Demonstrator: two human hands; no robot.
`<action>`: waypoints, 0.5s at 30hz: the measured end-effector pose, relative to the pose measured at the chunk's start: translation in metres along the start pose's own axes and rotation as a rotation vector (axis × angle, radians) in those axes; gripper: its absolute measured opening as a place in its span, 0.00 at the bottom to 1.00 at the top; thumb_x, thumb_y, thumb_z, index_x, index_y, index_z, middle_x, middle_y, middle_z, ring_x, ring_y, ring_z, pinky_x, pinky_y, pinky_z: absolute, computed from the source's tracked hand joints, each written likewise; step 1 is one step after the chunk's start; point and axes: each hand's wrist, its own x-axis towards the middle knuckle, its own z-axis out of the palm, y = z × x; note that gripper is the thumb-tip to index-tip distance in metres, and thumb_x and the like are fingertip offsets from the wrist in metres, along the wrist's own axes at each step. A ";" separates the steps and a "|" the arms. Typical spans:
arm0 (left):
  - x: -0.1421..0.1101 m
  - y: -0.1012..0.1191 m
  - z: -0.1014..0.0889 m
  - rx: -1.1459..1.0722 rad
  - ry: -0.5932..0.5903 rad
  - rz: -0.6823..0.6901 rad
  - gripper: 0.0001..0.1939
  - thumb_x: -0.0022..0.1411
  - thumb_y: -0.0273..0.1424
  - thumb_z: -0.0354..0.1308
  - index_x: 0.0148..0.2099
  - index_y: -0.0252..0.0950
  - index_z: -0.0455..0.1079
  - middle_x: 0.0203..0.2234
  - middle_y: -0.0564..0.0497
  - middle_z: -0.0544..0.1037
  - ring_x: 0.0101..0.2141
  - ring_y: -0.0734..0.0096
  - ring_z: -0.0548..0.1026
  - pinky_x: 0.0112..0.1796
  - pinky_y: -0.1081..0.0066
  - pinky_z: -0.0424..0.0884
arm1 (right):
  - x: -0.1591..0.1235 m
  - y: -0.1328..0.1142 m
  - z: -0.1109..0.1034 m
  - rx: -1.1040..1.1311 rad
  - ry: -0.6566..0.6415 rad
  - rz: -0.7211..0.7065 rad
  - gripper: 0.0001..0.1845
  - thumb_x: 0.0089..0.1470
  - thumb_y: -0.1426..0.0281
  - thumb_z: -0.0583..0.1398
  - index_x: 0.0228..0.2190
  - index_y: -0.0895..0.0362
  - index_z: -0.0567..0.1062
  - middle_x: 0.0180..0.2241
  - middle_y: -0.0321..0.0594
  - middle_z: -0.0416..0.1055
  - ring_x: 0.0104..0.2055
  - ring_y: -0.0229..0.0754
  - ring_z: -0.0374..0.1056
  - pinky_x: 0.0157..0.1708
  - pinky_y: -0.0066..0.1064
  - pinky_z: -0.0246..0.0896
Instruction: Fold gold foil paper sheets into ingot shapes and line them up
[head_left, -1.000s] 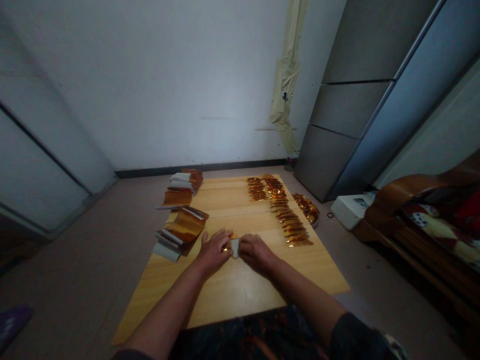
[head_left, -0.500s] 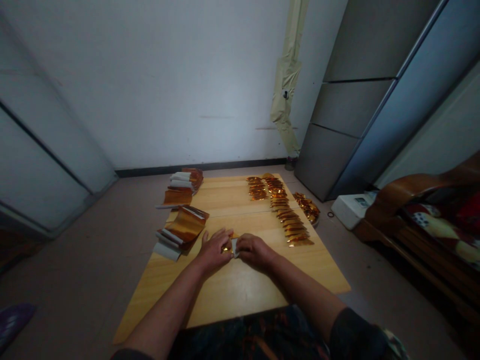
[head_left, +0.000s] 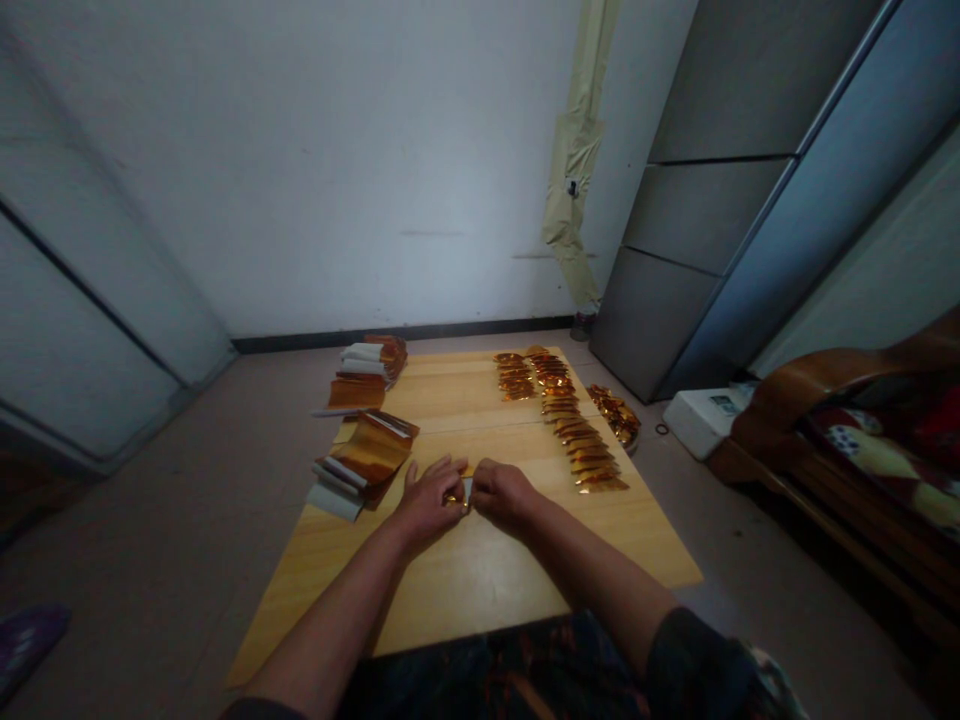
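Gold foil paper is being pinched between both hands, just above the middle of the pine board, and is mostly hidden by the fingers. The left hand and right hand are closing on it from either side, their fingertips nearly meeting. Much looks done: folded gold pieces are lying in rows to the right, with more heaped in a round dish. Flat foil strips are waiting in stacks on the left.
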 end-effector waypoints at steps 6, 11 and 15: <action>0.001 -0.001 0.002 0.009 0.011 0.003 0.03 0.52 0.34 0.58 0.31 0.41 0.68 0.62 0.54 0.66 0.65 0.54 0.56 0.61 0.37 0.34 | 0.003 -0.004 0.000 -0.062 -0.025 0.006 0.07 0.59 0.67 0.59 0.35 0.51 0.78 0.32 0.32 0.66 0.30 0.33 0.60 0.29 0.23 0.49; -0.001 0.001 0.000 0.000 0.011 0.001 0.04 0.53 0.35 0.57 0.32 0.42 0.68 0.62 0.54 0.66 0.65 0.55 0.56 0.61 0.38 0.33 | -0.001 -0.005 -0.005 0.005 -0.004 -0.022 0.05 0.58 0.70 0.59 0.36 0.52 0.76 0.33 0.33 0.66 0.33 0.34 0.62 0.33 0.23 0.52; -0.001 0.002 0.000 -0.004 0.013 -0.007 0.03 0.52 0.33 0.57 0.31 0.41 0.68 0.62 0.54 0.66 0.65 0.55 0.56 0.61 0.38 0.34 | -0.007 0.003 -0.006 0.140 -0.003 -0.094 0.02 0.55 0.72 0.61 0.33 0.54 0.76 0.34 0.32 0.65 0.35 0.34 0.63 0.36 0.23 0.55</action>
